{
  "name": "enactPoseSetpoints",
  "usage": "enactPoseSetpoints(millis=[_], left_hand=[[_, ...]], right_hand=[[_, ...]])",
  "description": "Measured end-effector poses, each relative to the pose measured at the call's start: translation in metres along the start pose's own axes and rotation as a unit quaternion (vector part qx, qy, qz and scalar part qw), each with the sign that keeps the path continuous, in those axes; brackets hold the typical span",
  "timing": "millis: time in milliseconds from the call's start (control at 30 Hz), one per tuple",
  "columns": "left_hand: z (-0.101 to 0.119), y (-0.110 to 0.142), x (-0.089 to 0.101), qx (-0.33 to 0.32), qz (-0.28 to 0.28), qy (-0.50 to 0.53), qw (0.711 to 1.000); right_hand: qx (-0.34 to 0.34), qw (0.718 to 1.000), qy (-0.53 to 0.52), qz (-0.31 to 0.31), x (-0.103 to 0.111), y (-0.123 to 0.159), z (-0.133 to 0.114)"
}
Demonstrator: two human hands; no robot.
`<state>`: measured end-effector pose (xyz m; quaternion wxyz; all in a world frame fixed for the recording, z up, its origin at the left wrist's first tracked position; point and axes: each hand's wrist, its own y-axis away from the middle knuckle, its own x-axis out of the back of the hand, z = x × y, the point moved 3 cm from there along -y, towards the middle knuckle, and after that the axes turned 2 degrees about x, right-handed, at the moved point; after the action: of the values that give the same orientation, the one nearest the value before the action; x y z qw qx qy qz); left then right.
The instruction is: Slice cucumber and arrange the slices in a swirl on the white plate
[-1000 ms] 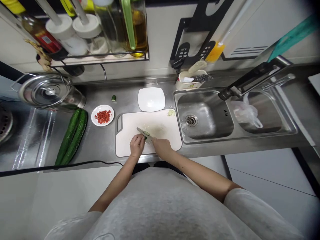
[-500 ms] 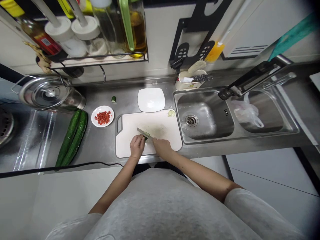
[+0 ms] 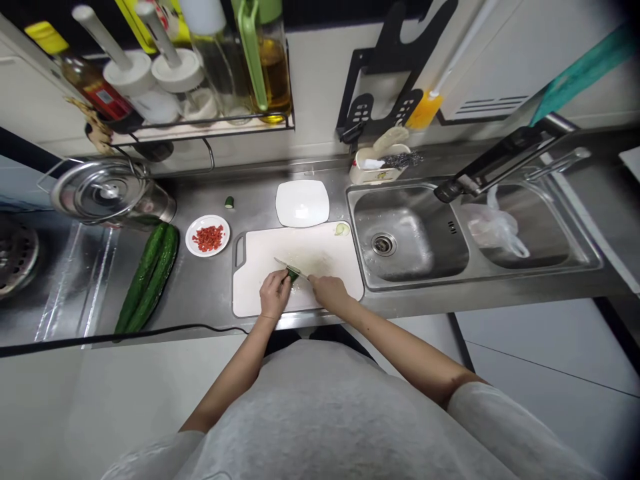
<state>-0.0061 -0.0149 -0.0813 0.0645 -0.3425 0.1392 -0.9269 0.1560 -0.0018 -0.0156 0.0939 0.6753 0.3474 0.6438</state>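
Observation:
A white cutting board [image 3: 255, 287] lies on the steel counter in front of me. My left hand [image 3: 274, 297] is curled, its fingertips pinning a short green cucumber piece [image 3: 293, 273] to the board. My right hand [image 3: 327, 291] is closed round the handle of a knife [image 3: 288, 266], whose blade angles up-left across the cucumber piece. Pale cut slices [image 3: 342, 229] lie at the board's far right corner.
Two whole cucumbers [image 3: 149, 279] lie left of the board, by a small dish of red chopped bits [image 3: 207, 236]. A cucumber end [image 3: 229, 202] and an empty white plate [image 3: 302, 203] sit behind. A double sink [image 3: 415, 233] is at right, a steel pot [image 3: 107, 192] at left.
The hands and knife stay on the cucumber piece with only small shifts; the view has tilted slightly, so everything sits a little lower in the frame.

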Motion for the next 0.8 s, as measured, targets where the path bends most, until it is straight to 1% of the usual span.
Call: enactPoseSetpoints(millis=[67, 133, 200, 233, 267, 333, 400, 467, 533, 633, 733, 800], left_hand=[[0.007, 0.000, 0.004, 0.017, 0.013, 0.001, 1.000], [0.013, -0.002, 0.011, 0.045, 0.054, -0.013, 0.997], [0.020, -0.010, 0.021, 0.064, 0.090, -0.041, 0.993], [0.023, -0.016, 0.025, 0.066, 0.093, -0.057, 0.992], [0.026, -0.024, 0.027, 0.059, 0.072, -0.071, 0.993], [0.031, -0.042, 0.029, 0.038, 0.008, -0.102, 0.994], [0.035, -0.058, 0.027, 0.003, -0.065, -0.121, 0.991], [0.036, -0.069, 0.022, -0.018, -0.119, -0.130, 0.984], [0.037, -0.073, 0.017, -0.022, -0.155, -0.139, 0.978], [0.038, -0.074, 0.012, -0.027, -0.180, -0.142, 0.973], [0.041, -0.077, 0.011, -0.025, -0.172, -0.117, 0.978], [0.039, -0.081, 0.012, 0.003, -0.160, -0.086, 0.983]], right_hand=[[-0.002, 1.000, -0.002, 0.009, 0.000, 0.003, 0.003], [-0.006, 1.000, -0.007, 0.025, -0.001, 0.007, 0.006], [-0.007, 0.999, -0.007, 0.044, -0.001, 0.010, 0.009], [-0.007, 0.999, -0.006, 0.053, -0.001, 0.012, 0.011], [-0.005, 0.998, -0.002, 0.062, -0.001, 0.013, 0.013], [0.001, 0.997, 0.008, 0.079, 0.001, 0.016, 0.016], [0.005, 0.996, 0.017, 0.092, 0.003, 0.018, 0.019], [0.008, 0.995, 0.022, 0.098, 0.005, 0.020, 0.021], [0.009, 0.995, 0.025, 0.099, 0.005, 0.021, 0.023], [0.011, 0.995, 0.027, 0.099, 0.004, 0.022, 0.024], [0.013, 0.995, 0.024, 0.097, 0.003, 0.023, 0.025], [0.011, 0.995, 0.019, 0.096, 0.003, 0.023, 0.026]])
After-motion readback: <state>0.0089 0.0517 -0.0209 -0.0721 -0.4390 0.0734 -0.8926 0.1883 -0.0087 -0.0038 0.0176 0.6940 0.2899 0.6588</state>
